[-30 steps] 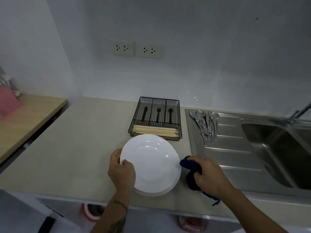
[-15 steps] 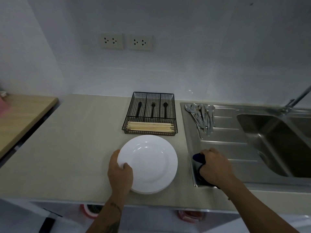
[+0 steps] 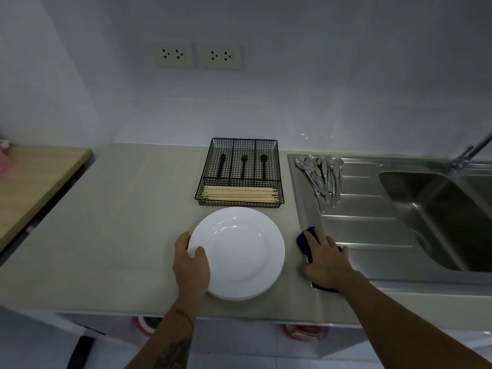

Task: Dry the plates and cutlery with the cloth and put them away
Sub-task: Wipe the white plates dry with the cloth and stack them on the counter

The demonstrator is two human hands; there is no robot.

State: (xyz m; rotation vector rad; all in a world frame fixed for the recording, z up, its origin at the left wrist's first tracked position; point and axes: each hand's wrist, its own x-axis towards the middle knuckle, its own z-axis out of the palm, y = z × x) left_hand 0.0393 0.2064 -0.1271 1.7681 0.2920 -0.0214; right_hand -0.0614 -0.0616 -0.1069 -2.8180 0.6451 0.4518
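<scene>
1. I see the left hand (image 3: 191,265) gripping the near-left rim of the top white plate (image 3: 241,251), thumb curled over the rim and fingers under its edge.
2. That plate sits on a stack of plates on the beige counter (image 3: 106,230), just in front of the black wire tray (image 3: 241,173).
3. The right hand (image 3: 326,258) lies palm-down on the dark blue cloth (image 3: 306,242), fingers spread and pressing it flat at the left edge of the steel drainboard (image 3: 372,235); it is not clenched around the cloth.
4. A bundle of metal cutlery (image 3: 323,179) lies at the far left of the drainboard, well apart from the cloth.
5. The tray holds wooden chopsticks (image 3: 241,194) in its front section and three black utensils (image 3: 242,166) in the rear sections.
6. The sink basin (image 3: 439,222) lies right of the drainboard.
</scene>
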